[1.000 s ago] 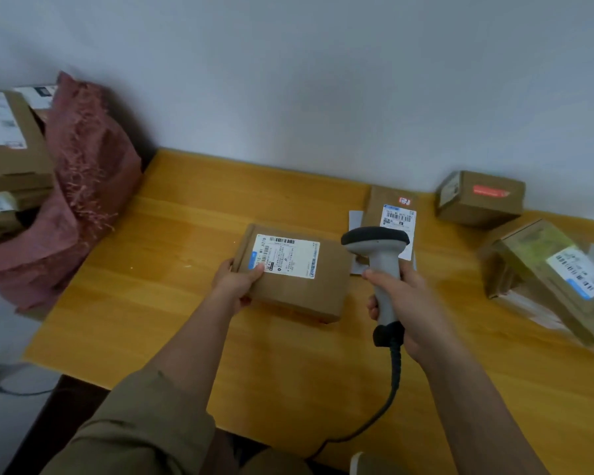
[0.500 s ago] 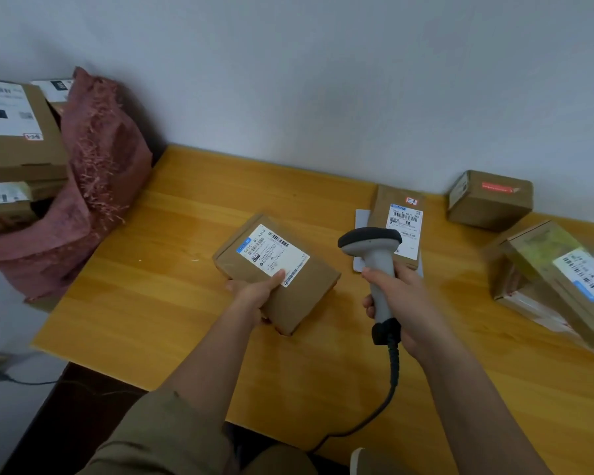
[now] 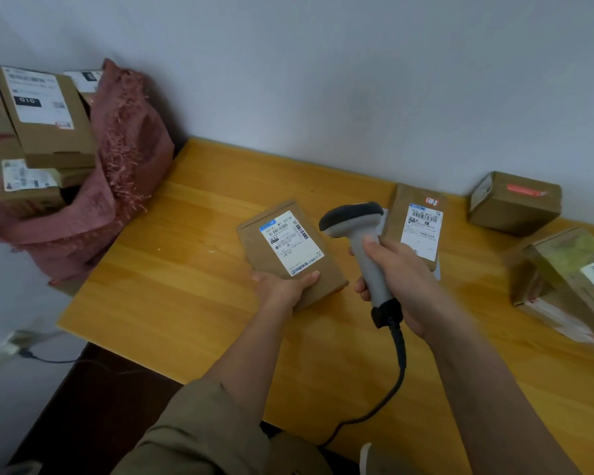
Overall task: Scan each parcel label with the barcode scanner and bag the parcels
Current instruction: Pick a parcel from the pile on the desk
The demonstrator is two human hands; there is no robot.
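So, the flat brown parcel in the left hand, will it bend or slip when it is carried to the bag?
The flat parcel is probably stiff: its cardboard edges look straight though the left hand holds only one end. It seems light, since that single grip holds it. Slipping looks unlikely, since the cardboard looks matt, though the thumb lies partly on the smoother label.

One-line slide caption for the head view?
Left hand holds labelled parcel; right hand grips barcode scanner.

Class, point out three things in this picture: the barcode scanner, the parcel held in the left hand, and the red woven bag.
barcode scanner [image 3: 352,217], head view, on its dark head.
held parcel [image 3: 290,243], head view, on its white label.
red woven bag [image 3: 131,145], head view, on its frayed right side.
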